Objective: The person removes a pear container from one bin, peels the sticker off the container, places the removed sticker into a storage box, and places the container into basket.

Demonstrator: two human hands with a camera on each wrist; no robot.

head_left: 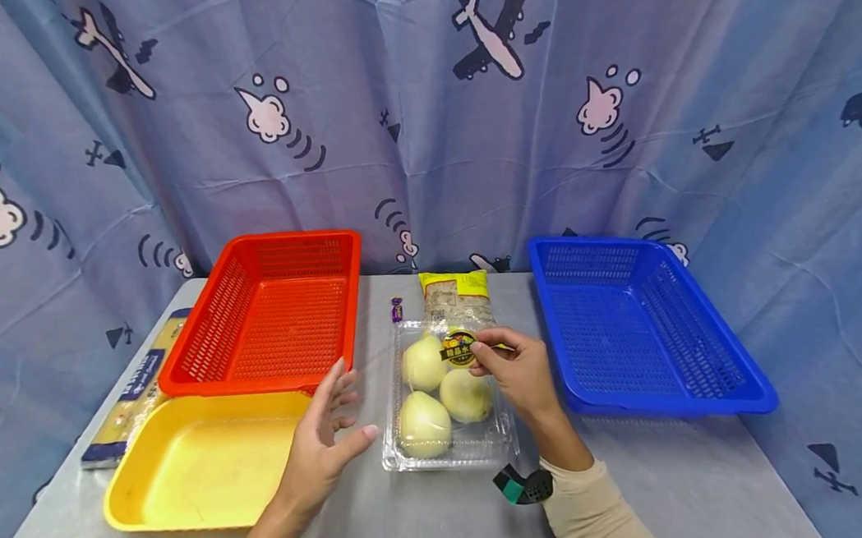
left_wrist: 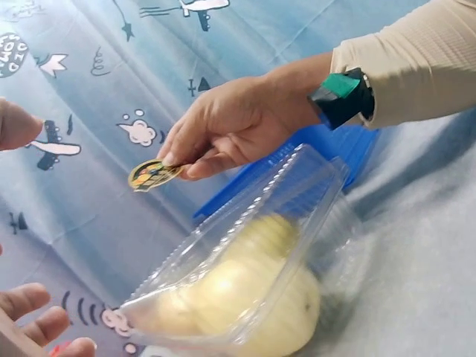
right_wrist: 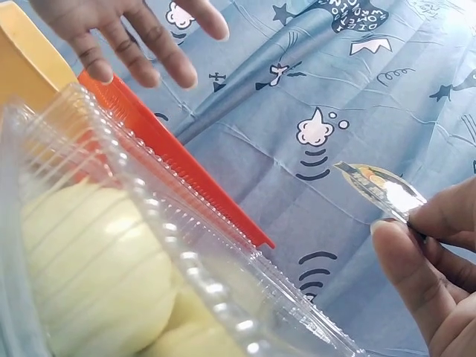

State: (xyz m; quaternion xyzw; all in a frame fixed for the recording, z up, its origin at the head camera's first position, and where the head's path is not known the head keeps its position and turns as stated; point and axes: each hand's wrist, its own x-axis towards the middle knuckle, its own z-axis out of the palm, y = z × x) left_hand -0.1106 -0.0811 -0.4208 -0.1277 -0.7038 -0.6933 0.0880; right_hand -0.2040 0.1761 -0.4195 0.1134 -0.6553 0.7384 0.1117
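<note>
Between thumb and fingers, my right hand [head_left: 515, 371] pinches a round black-and-gold sticker [head_left: 458, 348] by its edge. In both wrist views the sticker [left_wrist: 155, 174] is held up above a clear plastic clamshell box [head_left: 453, 453]. Several pale yellow-green pears [head_left: 426, 424] lie inside this box, whose lid is down over them. To the left of the box, my left hand [head_left: 323, 444] hovers with its fingers spread and nothing in them. The right wrist view shows the fingers of that left hand [right_wrist: 126, 37] beyond the box.
A red basket [head_left: 260, 386] and a yellow tray [head_left: 173, 527] stand at left, beside a long yellow-and-blue packet [head_left: 137, 381]. Behind the box lie a yellow-topped bag [head_left: 458, 292] and a small purple-wrapped candy [head_left: 396, 309]. A blue basket [head_left: 669, 407] stands at right; a patterned curtain [head_left: 422, 121] hangs behind.
</note>
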